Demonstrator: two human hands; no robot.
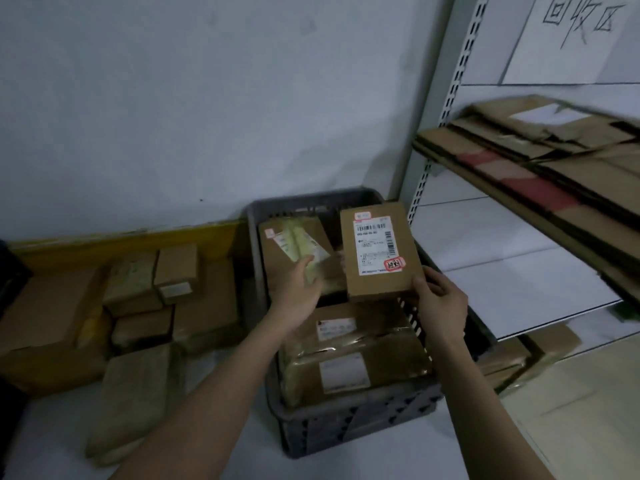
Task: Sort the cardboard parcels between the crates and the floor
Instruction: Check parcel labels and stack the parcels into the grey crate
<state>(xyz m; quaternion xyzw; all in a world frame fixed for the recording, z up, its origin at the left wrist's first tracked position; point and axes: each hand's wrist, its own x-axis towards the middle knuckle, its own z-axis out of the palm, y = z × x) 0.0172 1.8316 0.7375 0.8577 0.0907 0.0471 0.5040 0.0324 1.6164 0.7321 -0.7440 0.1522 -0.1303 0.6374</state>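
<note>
The right hand (438,299) grips a flat cardboard parcel (379,251) by its lower right corner, thumb on the labelled face and fingers (434,277) curled round the edge, holding it upright above the grey plastic crate (349,420). The parcel carries a white shipping label with barcodes and a red sticker near the thumb. The left hand (299,287) reaches into the far end of the crate, its fingers resting on a brown parcel with pale tape (294,251); whether they grip it or only touch it I cannot tell. Nearer in the crate lie taped parcels with white labels (349,362). On the floor to the left, against the wall, sits a pile of cardboard boxes (145,299). To the right, a metal shelf (512,271) holds flattened cardboard (554,168).
</note>
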